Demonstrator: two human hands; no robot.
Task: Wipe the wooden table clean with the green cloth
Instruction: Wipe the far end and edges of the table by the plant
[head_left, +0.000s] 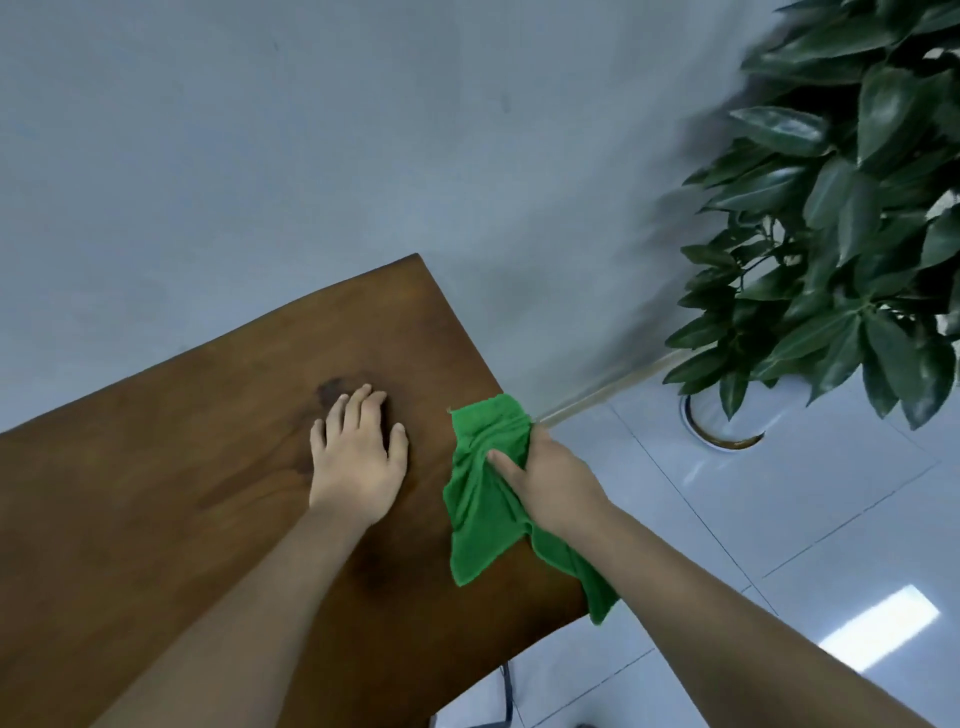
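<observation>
Fingers (506, 464) of right hand (553, 480) clenched on green cloth (480, 512) at bench (156, 493) right edge, left hand (358, 457) flat, fingers released, palm down on wood, potted plant (841, 218) beyond.

The left hand (358, 457) lies flat, fingers spread, on the brown wooden surface (156, 493), while the right hand (550, 480) grips a bunched green cloth (480, 499) at the surface's right edge, near a leafy potted plant (841, 218) on the pale tiled floor (779, 519).

One wooden table (171, 493), one green cloth (483, 499), two hands: left hand (358, 457), right hand (550, 478), one potted plant (841, 218)
</observation>
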